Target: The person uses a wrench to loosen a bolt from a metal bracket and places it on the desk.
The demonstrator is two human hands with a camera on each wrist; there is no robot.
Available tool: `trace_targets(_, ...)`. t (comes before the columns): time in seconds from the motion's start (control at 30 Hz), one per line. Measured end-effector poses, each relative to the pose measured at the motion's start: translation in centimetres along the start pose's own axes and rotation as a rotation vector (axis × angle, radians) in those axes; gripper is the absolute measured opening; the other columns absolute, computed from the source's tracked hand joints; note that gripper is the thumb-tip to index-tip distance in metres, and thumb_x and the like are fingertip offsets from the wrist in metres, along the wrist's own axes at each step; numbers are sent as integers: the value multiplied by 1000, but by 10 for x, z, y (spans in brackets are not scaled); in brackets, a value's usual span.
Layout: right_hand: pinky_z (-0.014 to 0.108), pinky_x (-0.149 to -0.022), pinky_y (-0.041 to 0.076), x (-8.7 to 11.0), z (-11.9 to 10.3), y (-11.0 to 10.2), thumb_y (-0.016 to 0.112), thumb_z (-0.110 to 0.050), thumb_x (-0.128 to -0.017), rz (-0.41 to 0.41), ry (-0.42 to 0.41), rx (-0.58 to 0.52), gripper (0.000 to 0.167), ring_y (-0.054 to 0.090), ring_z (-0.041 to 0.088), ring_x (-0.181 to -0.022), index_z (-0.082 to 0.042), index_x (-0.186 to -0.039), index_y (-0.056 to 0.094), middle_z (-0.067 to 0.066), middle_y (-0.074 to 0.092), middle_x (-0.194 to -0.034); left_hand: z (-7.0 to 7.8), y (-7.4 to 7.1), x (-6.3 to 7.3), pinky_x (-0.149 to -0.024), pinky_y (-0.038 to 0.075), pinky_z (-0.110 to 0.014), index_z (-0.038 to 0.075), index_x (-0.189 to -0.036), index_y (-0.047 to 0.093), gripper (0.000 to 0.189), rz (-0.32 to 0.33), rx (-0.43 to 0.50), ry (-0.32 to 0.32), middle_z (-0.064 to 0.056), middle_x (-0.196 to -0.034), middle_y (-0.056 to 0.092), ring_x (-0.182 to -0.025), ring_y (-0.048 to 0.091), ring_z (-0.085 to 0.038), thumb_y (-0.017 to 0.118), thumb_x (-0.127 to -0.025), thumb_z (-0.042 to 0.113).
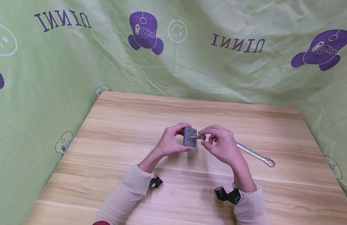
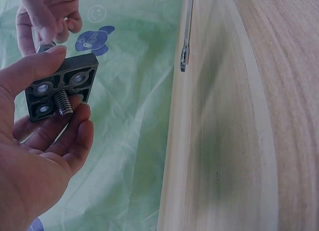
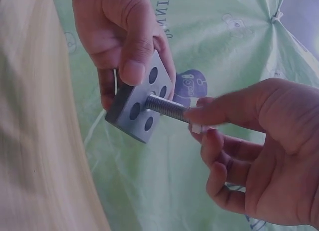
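Observation:
My left hand [image 1: 169,142] grips a small square grey metal plate [image 1: 186,137] by its edges, raised over the table. The plate has a hole near each corner. Through its middle runs a threaded bolt [image 3: 167,108], most of its shank standing out on the right side. In the left wrist view, the bolt's threaded tip [image 2: 63,103] pokes out of the plate's recessed far face. At the hex head, my right hand [image 1: 222,145] pinches the bolt between thumb and fingers; the fingertips partly hide the head in the right wrist view.
A combination wrench [image 1: 255,154] lies on the wooden table [image 1: 128,118] to the right, partly behind the right hand, ring end outward. Green printed curtains [image 1: 167,68] hang around the table's back and sides. Black camera mounts [image 1: 228,196] sit on both wrists.

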State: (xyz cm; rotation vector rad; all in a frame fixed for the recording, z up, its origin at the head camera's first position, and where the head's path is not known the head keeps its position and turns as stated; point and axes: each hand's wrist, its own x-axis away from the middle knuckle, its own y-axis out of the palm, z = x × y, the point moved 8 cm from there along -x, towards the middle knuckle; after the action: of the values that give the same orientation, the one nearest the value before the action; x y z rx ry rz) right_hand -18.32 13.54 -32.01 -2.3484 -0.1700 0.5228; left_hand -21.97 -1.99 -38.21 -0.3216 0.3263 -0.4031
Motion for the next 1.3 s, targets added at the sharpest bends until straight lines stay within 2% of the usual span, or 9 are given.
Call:
trace_targets(0.17, 20, -55, 46, 0, 10, 1, 82, -17, -81, -54, 133, 16, 34, 59, 7, -65, -7, -112, 74, 8, 75, -97, 0, 0, 0, -89, 59, -47, -3, -125, 62, 71, -1, 5, 4, -17, -110, 73, -94, 70, -27, 92, -61, 2)
trace_targets(0.27, 20, -55, 47, 0, 15, 2, 81, -22, -84, -68, 194, 32, 27, 60, 9, -66, -7, -106, 77, 6, 76, -91, 0, 1, 1, -89, 59, -49, -3, -125, 62, 71, -2, 5, 10, -17, -111, 73, -94, 70, -27, 92, -61, 3)
trace_targets(0.37, 19, -56, 47, 1, 16, 2, 80, -22, -85, -78, 210, 40, 22, 60, 9, -66, -6, -99, 78, 6, 76, -82, 0, 1, 1, -89, 59, -50, -2, -125, 62, 70, -5, -3, 12, -16, -110, 73, -94, 70, -25, 92, -62, 5)
trace_targets(0.53, 18, -54, 45, 1, 14, 2, 80, -18, -84, -72, 179, 30, 20, 57, 8, -63, -6, -100, 79, 5, 74, -77, 0, 1, 1, -89, 58, -51, 0, -125, 63, 70, -4, -4, 9, -17, -110, 74, -94, 71, -26, 92, -61, 5)
trace_targets(0.67, 17, -52, 42, 1, 8, 0, 81, -8, -81, -41, 103, 20, 19, 54, 4, -61, -8, -99, 80, 5, 75, -81, -1, 0, 1, -89, 59, -48, -1, -125, 62, 71, -1, -8, -3, -16, -110, 74, -94, 71, -26, 93, -61, 6)
trace_targets(0.87, 19, -56, 48, 1, 0, -1, 79, 8, -76, 14, -10, -18, 23, 54, 3, -64, -8, -93, 79, 8, 75, -91, -2, 0, 1, -90, 57, -54, -1, -126, 62, 71, -2, 1, -15, -16, -111, 74, -93, 71, -26, 92, -61, 4)
trace_targets(1.03, 21, -58, 50, 1, -2, 0, 77, 12, -75, 17, -46, -10, 26, 54, 4, -65, -8, -92, 78, 7, 74, -93, -1, 0, 0, -90, 57, -54, -1, -126, 62, 71, -3, 8, -12, -16, -111, 74, -94, 71, -27, 92, -62, 4)
trace_targets(1.17, 20, -57, 50, 1, 3, 1, 80, 1, -79, -42, 17, -8, 30, 57, 5, -65, -5, -107, 73, 10, 74, -97, -1, 0, 0, -91, 56, -55, -2, -126, 62, 71, -1, 16, -14, -17, -111, 73, -94, 71, -28, 92, -62, 3)
trace_targets(1.3, 20, -56, 49, 1, 13, 2, 81, -17, -83, -95, 169, 1, 36, 61, 9, -67, -6, -115, 71, 8, 74, -97, -1, 0, 0, -91, 56, -56, -3, -126, 61, 71, -2, 15, -16, -18, -111, 73, -95, 70, -29, 91, -62, 1)
